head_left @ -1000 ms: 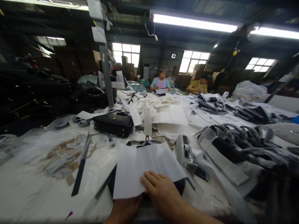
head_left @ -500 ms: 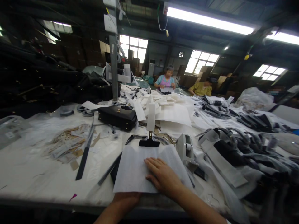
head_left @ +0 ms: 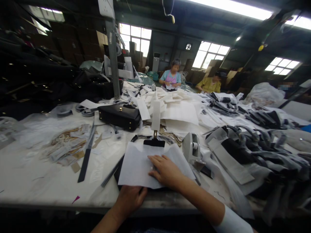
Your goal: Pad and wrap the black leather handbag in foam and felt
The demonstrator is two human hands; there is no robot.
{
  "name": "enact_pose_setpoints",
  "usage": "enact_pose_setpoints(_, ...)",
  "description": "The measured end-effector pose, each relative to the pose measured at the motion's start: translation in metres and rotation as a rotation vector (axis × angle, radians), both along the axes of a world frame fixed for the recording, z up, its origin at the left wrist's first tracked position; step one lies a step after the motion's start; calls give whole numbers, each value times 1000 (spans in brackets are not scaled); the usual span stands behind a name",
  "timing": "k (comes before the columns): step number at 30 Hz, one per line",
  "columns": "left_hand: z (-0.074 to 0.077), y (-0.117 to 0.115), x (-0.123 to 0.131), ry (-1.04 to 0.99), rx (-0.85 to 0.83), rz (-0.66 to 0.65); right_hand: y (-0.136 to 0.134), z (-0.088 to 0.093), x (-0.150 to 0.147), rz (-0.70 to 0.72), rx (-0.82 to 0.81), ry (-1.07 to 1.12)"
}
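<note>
A white sheet of paper [head_left: 136, 166] lies over a black bag [head_left: 154, 142] at the near edge of the white table [head_left: 48, 184]. My right hand [head_left: 164, 171] rests flat on the sheet, fingers stretched out toward the left. My left hand [head_left: 130, 199] is at the sheet's near edge with its fingers tucked under the paper and hidden, apparently against the bag. A strap wrapped in white paper [head_left: 155, 116] stands up from the bag's far side.
A tape dispenser [head_left: 191, 149] stands right of the sheet, a black handbag [head_left: 120, 116] beyond it, and a dark strap [head_left: 86, 155] lies at left. Wrapped bags [head_left: 245, 152] crowd the right. Paper stacks [head_left: 179, 111] fill the middle. Two people sit at the far end.
The camera has drawn back and tilted down, showing more of my arms. My right hand slid a little further onto the sheet, and the paper's far corners have lifted around the bag's top.
</note>
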State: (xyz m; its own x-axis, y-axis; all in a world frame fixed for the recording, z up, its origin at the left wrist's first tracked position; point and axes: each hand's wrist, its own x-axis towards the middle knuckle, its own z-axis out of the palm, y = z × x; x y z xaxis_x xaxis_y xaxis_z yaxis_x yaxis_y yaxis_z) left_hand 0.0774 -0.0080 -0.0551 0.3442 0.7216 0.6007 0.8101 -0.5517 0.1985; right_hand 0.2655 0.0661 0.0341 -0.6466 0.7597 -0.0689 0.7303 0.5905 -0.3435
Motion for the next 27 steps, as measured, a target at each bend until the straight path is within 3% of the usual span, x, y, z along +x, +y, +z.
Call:
enact_pose_setpoints(8,15,-16,-5,-95,-95,-69,-9,-20,5,-60,59,75)
enact_pose_setpoints(10,31,-27,-10,-114,-87,-89,-10,-26,7,-55,77,106)
enact_pose_setpoints(13,68,-39,-11,-151,-13,-156,-11,-33,9,-50,96,152)
enact_pose_setpoints(15,92,-36,-4,-166,21,-148,-10,-36,9,-54,103,169)
enact_pose_setpoints(17,104,-20,6,-140,-35,-133,-10,-38,8,-55,101,180)
enact_pose_setpoints(19,100,3,12,-87,-199,-179,-10,-39,9,-56,94,200)
enact_pose_setpoints(22,73,34,7,-67,-359,-228,-11,-38,12,-93,90,279)
enact_pose_setpoints(25,50,47,-7,-79,-410,-218,-14,-38,20,-131,103,458)
enact_pose_setpoints(27,43,46,-13,-82,-433,-214,-15,-38,25,-142,132,579)
